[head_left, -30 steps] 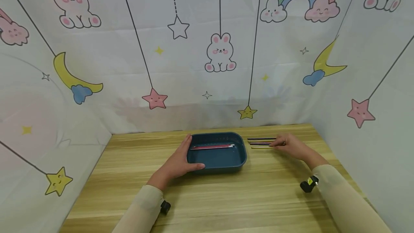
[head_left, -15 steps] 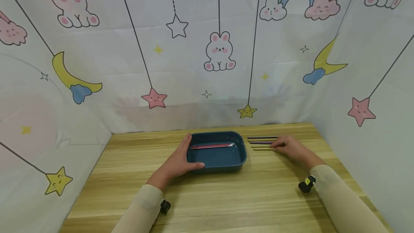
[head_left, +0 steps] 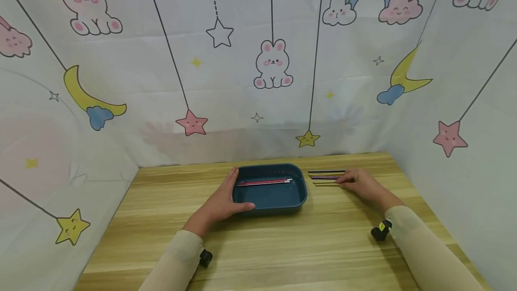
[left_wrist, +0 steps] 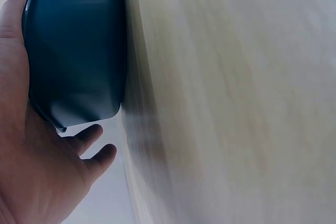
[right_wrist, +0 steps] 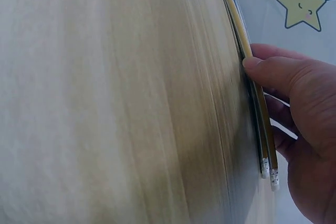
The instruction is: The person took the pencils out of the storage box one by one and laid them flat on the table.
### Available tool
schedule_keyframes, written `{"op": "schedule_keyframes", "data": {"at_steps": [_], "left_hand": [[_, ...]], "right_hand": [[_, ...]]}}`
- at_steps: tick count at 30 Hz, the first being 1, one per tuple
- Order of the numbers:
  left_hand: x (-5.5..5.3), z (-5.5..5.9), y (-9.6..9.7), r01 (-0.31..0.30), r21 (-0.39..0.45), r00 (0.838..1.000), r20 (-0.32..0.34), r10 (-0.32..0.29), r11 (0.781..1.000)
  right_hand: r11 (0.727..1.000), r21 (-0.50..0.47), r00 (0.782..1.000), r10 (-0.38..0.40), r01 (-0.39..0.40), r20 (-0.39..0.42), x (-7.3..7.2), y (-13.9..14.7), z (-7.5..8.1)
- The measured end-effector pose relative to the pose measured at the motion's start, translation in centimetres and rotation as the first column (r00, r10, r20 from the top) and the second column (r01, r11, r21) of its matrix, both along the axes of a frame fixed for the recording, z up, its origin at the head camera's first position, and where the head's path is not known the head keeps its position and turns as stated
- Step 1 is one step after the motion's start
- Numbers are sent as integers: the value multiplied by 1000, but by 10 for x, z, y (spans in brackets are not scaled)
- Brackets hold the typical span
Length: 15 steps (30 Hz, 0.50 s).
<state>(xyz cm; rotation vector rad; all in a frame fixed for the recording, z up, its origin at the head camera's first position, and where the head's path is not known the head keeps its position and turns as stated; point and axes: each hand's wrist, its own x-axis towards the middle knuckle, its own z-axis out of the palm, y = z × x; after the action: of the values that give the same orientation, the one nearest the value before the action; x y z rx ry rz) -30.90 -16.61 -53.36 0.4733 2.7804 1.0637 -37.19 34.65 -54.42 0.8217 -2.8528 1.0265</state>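
A dark blue plastic bin [head_left: 278, 210] stands on the table with a few pencils [head_left: 264, 182], red-toned with white ends, lying in it. My left hand [head_left: 220, 201] holds the bin's left end, thumb over the front rim and fingers at the back left corner. To the right of the bin, several pencils [head_left: 325, 177], dark and gold, lie side by side. My right hand [head_left: 365, 185] pinches the nearest one, a gold pencil [right_wrist: 242, 27] with a white eraser end. Another pencil [right_wrist: 258, 124] lies right beside it in the right wrist view.
The wood-grain table [head_left: 266, 250] stretches forward of both hands toward the body. A white cloth wall [head_left: 226, 143] printed with stars, rabbits and moons rises behind and on both sides.
My right hand has shifted slightly left and toward me, and a gold pencil under its fingers now lies apart from the others. The left hand and bin stay in place.
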Motion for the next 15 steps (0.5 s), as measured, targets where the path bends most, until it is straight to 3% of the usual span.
{"op": "schedule_keyframes", "data": {"at_steps": [15], "left_hand": [[-1, 0, 0, 0, -10, 1000, 4, 1, 1000]], "right_hand": [[999, 47, 998, -16, 19, -55, -3, -5, 0]]}}
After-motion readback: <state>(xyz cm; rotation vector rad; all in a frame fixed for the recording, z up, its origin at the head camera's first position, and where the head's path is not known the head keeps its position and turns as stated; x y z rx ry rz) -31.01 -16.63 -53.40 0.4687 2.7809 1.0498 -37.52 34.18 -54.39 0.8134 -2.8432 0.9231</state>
